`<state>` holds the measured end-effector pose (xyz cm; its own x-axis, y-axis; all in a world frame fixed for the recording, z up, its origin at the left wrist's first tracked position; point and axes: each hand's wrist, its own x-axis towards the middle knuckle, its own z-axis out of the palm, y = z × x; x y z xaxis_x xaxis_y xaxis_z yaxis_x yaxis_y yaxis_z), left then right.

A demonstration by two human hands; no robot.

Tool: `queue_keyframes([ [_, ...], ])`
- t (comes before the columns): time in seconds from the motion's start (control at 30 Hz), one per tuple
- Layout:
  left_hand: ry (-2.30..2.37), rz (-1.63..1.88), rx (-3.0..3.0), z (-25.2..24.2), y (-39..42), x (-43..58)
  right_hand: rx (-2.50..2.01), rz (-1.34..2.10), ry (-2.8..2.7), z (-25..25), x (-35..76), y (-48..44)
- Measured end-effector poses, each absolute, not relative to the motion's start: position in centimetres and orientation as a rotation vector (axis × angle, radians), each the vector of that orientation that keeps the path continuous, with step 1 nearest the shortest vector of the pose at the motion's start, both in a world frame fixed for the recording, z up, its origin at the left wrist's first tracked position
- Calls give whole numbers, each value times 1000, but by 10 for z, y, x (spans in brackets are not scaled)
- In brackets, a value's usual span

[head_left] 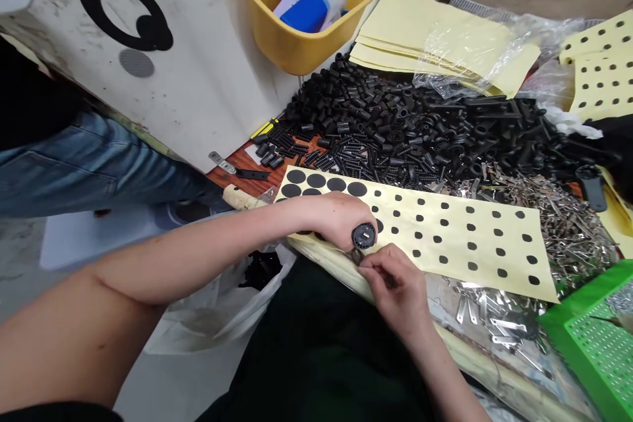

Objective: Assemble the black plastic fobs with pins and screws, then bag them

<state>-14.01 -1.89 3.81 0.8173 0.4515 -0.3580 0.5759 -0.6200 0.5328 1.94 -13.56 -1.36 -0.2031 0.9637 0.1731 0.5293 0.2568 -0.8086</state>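
Right hand (395, 285), nearest, over the dark lap at the table edge: thumb and forefinger pinched on a small metal clip (357, 256), mostly hidden by the fingertips. Left hand (339, 216) just above it, resting on the near-left corner of the dotted sheet (459, 237), fingers curled around a round black cap (363, 236) with its face turned up. Cap and clip touching or nearly so; cannot tell which. White bag (222, 306) hangs below the left forearm. Green basket (593, 343) at the near right corner. Loose metal clips (548, 217) heaped beyond and right of the sheet, some spilling under its near edge. Behind the sheet, a broad pile of black parts (395, 125): short tubes, springs, rings. Further back, stacked yellow sheets (420, 30) partly under clear plastic, and punched sheets (601, 69) at far right. Yellow tub (297, 46) sits at the pile's far-left edge. White board (208, 79) with a black ring (121, 10) lies left. Another person's jeans (84, 161) beside it.
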Motion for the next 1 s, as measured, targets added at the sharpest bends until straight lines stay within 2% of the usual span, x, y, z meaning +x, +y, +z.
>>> queue_keyframes([
  [0.17,812,32,1840,34,-16,-150,-1176,664,-1736,-2,33,-139],
  [0.3,750,366,1199,33,-23,-134,-1172,653,-1375,14,60,-128],
  [0.43,647,534,883,30,-31,-92,-1212,581,-1071,33,85,-102],
  [0.63,784,722,810,28,-33,-29,-1225,702,-968,49,117,-67],
  [0.87,853,895,817,8,-31,-2,-1245,809,-857,24,139,-66],
  [1.0,835,882,819,4,-31,1,-1292,849,-912,19,135,-68],
])
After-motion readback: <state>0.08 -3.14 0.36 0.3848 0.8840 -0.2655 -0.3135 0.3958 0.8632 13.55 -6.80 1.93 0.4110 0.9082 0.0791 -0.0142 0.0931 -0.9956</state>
